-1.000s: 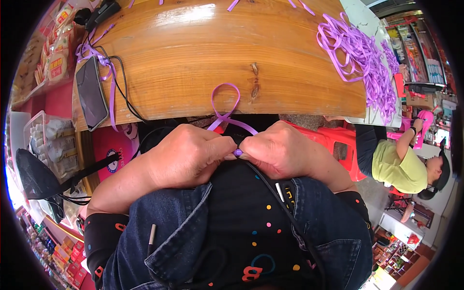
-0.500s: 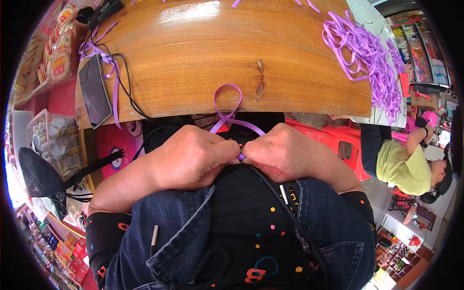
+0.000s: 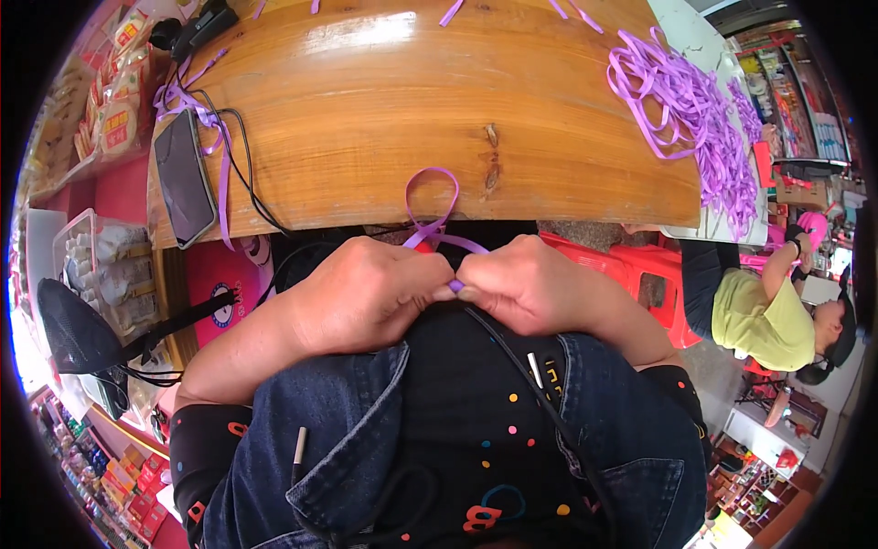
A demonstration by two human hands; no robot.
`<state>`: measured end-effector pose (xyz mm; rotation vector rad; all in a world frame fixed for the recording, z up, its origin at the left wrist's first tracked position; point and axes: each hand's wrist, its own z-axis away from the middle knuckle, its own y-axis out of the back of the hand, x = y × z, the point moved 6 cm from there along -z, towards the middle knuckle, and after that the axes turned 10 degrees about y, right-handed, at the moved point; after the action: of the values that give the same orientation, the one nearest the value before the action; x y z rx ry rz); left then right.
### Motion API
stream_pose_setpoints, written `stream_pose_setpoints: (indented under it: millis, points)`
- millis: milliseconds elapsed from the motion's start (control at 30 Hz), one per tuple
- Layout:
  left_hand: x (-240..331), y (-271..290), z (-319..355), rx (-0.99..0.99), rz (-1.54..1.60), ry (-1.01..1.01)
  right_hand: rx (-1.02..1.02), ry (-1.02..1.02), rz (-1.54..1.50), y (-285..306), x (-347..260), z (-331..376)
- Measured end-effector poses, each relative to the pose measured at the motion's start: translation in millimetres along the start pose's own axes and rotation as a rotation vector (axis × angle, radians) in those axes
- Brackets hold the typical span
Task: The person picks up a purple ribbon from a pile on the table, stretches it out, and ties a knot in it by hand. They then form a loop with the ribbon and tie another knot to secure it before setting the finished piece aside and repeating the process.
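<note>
A purple ribbon (image 3: pixel 433 174) rises in a loop in front of my chest, its top against the near edge of the wooden table (image 3: pixel 366 137). My left hand (image 3: pixel 380 288) is closed, thumb and fingers pinching the ribbon. Facing it, my right hand (image 3: pixel 517 285) is closed on the same ribbon, knuckles almost touching the left. Between the two thumbs shows a small purple bit of it. Something red peeks out behind the ribbon where it crosses; what it is I cannot make out. The fingers hide most of what they grip.
A heap of purple ribbons (image 3: pixel 695 110) hangs over the table's right side. On the left lie a dark phone (image 3: pixel 185 178), cables and a ribbon strand. A red plastic stool (image 3: pixel 631 274) stands beyond my right arm. A person in a yellow shirt (image 3: pixel 764 316) is at the right.
Both hands stay pinched together at nearly the same spot. The ribbon loop has dropped slightly in the picture, and the table has shifted a little downward with it.
</note>
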<state>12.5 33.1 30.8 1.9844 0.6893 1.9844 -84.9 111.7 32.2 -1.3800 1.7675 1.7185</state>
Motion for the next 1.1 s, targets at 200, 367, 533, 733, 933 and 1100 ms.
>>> stream_pose_setpoints:
  millis: [200,367,533,733,933,1100]
  points:
    - [12,48,0,0.508,-0.167,0.064,0.456,-0.318,-0.548,37,39,20]
    - [11,45,3,0.536,-0.176,0.067,1.586,-0.253,-0.334,176,89,117]
    - [10,42,-5,0.524,-0.128,0.054,1.598,-0.447,0.247,153,133,163]
    - [19,39,-19,0.437,-0.122,0.064,1.094,-0.447,0.014,101,111,100]
    - [3,34,-47,0.432,-0.097,0.09,0.98,-0.457,-0.044,94,118,86]
    - [-45,26,-92,0.417,0.389,0.285,0.998,-0.414,-0.085,93,116,87]
